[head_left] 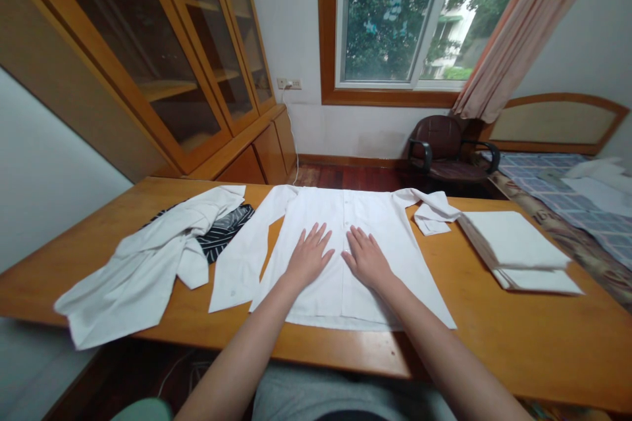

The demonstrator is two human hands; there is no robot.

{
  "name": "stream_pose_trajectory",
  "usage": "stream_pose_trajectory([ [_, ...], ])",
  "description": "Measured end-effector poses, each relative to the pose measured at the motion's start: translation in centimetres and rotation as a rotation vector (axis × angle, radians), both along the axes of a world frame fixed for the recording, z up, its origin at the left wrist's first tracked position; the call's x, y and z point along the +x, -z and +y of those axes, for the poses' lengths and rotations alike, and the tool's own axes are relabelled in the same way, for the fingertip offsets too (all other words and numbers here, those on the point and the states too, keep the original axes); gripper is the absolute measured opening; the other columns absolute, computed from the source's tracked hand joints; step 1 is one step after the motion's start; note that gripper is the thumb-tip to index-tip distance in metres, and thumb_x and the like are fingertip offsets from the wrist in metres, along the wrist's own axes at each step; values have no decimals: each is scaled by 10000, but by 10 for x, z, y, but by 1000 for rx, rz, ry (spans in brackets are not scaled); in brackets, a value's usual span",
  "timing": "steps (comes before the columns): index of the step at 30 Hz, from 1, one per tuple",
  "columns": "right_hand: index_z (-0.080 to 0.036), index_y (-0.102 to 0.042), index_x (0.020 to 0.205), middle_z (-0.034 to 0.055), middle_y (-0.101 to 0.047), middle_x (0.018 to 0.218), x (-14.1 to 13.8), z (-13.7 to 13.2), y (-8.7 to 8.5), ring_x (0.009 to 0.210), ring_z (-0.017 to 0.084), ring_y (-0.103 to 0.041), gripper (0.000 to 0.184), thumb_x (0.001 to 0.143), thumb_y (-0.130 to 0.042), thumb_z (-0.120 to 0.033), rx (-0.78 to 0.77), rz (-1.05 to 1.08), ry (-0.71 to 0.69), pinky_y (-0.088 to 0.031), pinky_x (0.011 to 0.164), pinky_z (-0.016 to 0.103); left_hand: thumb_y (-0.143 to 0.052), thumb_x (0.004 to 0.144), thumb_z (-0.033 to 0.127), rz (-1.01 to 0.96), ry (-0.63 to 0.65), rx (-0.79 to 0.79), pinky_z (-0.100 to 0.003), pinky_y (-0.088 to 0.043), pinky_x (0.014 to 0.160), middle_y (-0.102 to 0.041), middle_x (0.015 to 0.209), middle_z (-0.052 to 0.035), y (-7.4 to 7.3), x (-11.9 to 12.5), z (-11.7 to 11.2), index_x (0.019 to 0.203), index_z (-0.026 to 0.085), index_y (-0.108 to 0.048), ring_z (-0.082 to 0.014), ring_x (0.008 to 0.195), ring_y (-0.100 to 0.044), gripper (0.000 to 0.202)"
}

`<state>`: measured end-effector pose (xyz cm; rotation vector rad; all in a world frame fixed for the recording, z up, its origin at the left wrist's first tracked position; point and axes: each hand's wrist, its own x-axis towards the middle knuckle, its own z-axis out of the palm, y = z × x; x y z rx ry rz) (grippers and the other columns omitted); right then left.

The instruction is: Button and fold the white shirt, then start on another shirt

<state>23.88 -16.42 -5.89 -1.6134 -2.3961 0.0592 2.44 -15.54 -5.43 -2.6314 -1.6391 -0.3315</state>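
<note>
White shirt (340, 289) lies flat mid table (523, 335), left hand (311, 255) and right hand (366, 260) atop, fingers loosely spread; light outward strokes probably smooth best, crumpled sleeve (438, 209) toward table's right end worth straightening

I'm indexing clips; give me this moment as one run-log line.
left hand: flat on white shirt | right hand: same | shirt: spread on table | left side: crumpled white garment | right side: folded white cloth

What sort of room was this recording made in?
Most likely a bedroom in someone's home. A bed with a checked cover stands at the right, a pink curtain hangs by the window, and a wooden cabinet with glass doors is at the left.
</note>
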Motion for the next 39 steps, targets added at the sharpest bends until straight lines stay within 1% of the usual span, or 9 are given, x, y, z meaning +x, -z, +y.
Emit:
stream_pose_trajectory([
  [5, -104, -400, 1517, 148, -315, 1606, 0, -6, 7, 1498, 286, -272, 609, 1019, -392, -454, -3, -2, 9, -195, 1217, 495, -350, 1025, 489, 17, -29, 16, -555, -206, 1230, -313, 1622, -39, 17, -6, -2, 1518, 275, -400, -268, 1515, -239, 539],
  [12, -119, -456, 1489, 126, -378, 1581, 5, -16, 6, 1482, 274, -312, 567, 1020, -377, -428, 4, 26, 20, -217, 1215, 472, -375, 1019, 473, 23, -32, 46, -558, -195, 1231, -310, 1624, -9, 16, -14, -17, 1528, 327, -374, -266, 1515, -239, 530],
  [15, -121, -480, 1471, 119, -404, 1569, 19, -14, 7, 1467, 273, -338, 550, 1021, -371, -418, 9, 30, 42, -235, 1209, 469, -387, 1018, 456, 43, -14, 42, -564, -202, 1225, -298, 1629, -12, 15, -20, -23, 1527, 326, -376, -272, 1516, -236, 525],
  [20, -124, -515, 1442, 129, -446, 1543, 56, -12, 12, 1449, 291, -365, 539, 1016, -376, -424, 42, 15, 137, -253, 1197, 487, -407, 1014, 425, 81, -30, 53, -571, -206, 1220, -298, 1627, -22, 16, -36, -36, 1531, 310, -373, -279, 1512, -245, 531],
  [26, -135, -515, 1442, 116, -447, 1545, 75, -36, 15, 1449, 290, -362, 531, 1004, -395, -409, 85, -18, 120, -253, 1203, 484, -402, 1016, 440, 100, -9, 84, -559, -180, 1225, -293, 1631, -18, 17, -58, -57, 1540, 323, -355, -286, 1510, -248, 539],
  [30, -154, -517, 1443, 103, -448, 1547, 80, -53, 13, 1449, 281, -364, 515, 1001, -406, -394, 86, -24, 99, -271, 1198, 482, -384, 1024, 479, 126, 159, 58, -559, -135, 1228, -256, 1645, 8, 9, -74, -70, 1553, 379, -296, -280, 1521, -212, 545],
  [33, -153, -518, 1441, 98, -438, 1554, 82, -58, 12, 1454, 283, -355, 510, 1001, -408, -389, 81, -36, 93, -275, 1197, 481, -413, 1009, 510, 133, 277, -8, -570, -137, 1222, -268, 1642, 16, -2, -83, -73, 1531, 409, -332, -291, 1519, -210, 538],
  [36, -169, -513, 1445, 92, -434, 1557, 83, -60, 13, 1458, 283, -348, 507, 1000, -416, -391, 85, -35, 96, -273, 1197, 482, -466, 978, 534, 111, 274, -81, -555, -152, 1226, -399, 1582, -8, -14, -80, -65, 1461, 366, -467, -284, 1485, -295, 511],
  [39, -185, -514, 1445, 88, -425, 1564, 83, -60, 14, 1466, 283, -336, 501, 1001, -421, -399, 92, -32, 92, -267, 1200, 484, -437, 998, 481, 66, 184, -85, -517, -163, 1239, -462, 1540, -29, -22, -60, -40, 1423, 296, -514, -250, 1465, -338, 470],
])
